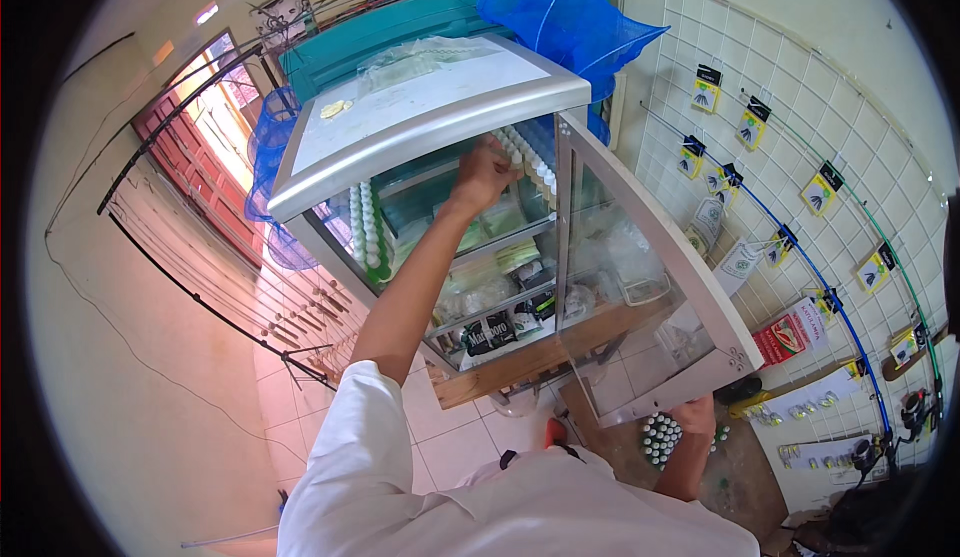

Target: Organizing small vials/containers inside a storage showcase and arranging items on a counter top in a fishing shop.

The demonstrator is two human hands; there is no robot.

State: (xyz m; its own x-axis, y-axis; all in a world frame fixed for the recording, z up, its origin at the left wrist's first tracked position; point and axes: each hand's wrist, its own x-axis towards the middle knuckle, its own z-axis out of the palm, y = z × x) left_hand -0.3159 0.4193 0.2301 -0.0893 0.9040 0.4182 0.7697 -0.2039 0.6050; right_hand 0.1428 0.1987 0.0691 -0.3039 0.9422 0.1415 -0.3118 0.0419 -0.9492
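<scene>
My left hand (484, 173) reaches through the front of a glass display cabinet (442, 129). Its fingertips are at a double row of small white-capped bottles (541, 170) along the cabinet's right side; whether they grip one is hidden. Another such row, white-capped bottles with green lower parts (367, 227), lines the left side. The cabinet's framed glass door (667, 257) stands swung out to the right. By that door's lower edge is my right hand (694, 416), fingers curled, its hold unclear. Many more white-capped bottles (660, 441) stand in a cluster below, beside my right forearm.
Lower shelves hold plastic packets and dark Marlboro packs (487, 334). A white wire grid (787, 129) with hanging tackle packets and fishing rods (795, 249) borders the right. Blue nets (562, 24) hang behind the cabinet. A black rack (195, 298) with hanging rods stands left.
</scene>
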